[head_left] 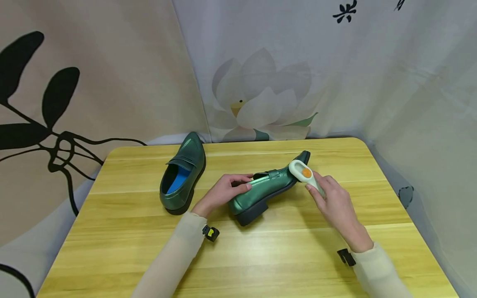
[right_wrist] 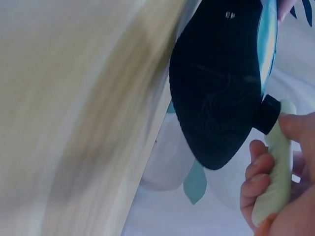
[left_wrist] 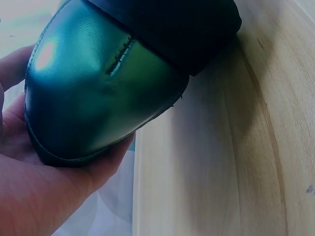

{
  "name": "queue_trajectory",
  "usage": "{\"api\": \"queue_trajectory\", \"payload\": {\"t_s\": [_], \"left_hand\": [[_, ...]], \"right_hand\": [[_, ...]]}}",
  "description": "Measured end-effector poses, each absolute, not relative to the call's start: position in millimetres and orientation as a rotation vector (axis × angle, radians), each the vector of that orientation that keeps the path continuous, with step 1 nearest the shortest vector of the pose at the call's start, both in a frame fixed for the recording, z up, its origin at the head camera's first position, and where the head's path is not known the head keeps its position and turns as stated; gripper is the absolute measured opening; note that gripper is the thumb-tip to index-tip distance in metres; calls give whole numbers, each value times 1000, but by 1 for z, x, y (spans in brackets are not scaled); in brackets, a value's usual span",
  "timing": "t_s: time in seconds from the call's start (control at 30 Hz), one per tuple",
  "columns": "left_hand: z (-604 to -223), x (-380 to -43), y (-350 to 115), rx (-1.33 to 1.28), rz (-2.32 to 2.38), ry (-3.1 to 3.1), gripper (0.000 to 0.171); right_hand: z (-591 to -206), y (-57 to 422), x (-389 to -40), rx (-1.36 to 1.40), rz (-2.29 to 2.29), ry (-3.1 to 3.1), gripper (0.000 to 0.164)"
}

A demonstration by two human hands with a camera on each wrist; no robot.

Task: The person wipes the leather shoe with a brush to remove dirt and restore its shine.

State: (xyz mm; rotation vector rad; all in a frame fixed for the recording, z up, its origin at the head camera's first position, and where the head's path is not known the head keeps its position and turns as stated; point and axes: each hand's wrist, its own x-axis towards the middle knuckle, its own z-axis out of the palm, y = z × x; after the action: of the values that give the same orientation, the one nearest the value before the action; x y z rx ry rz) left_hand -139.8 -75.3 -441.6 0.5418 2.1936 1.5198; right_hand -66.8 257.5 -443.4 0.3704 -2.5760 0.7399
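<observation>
My left hand [head_left: 229,189] holds a shiny green loafer [head_left: 261,191] by the rim of its opening at the heel end. The loafer is tipped, its toe pointing to the far right. Its rounded heel back [left_wrist: 98,93] and black heel block fill much of the left wrist view. In my right hand [head_left: 333,200] is a pale-handled brush [head_left: 316,184] with an orange spot. Its dark head [right_wrist: 267,114] meets the loafer's side edge near the toe, beside the black sole [right_wrist: 216,93]. Whether the loafer touches the table cannot be told.
A second green loafer [head_left: 190,159] with a blue insole stands upright on the left of the wooden table [head_left: 283,265]. Patterned cloth [head_left: 268,54] hangs behind the far table edge and along the sides.
</observation>
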Motion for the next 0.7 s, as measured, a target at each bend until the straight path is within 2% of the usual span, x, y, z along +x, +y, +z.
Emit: {"api": "queue_trajectory", "payload": {"t_s": [0.37,0.7], "left_hand": [[-444,-139,-75,517,1523,2190,31],[-444,-140,-75,507,1534,2185,30]], "right_hand": [[-437,273,-103,221,721,-2607,43],[-443,266,-76,339,752,-2603,47]]}}
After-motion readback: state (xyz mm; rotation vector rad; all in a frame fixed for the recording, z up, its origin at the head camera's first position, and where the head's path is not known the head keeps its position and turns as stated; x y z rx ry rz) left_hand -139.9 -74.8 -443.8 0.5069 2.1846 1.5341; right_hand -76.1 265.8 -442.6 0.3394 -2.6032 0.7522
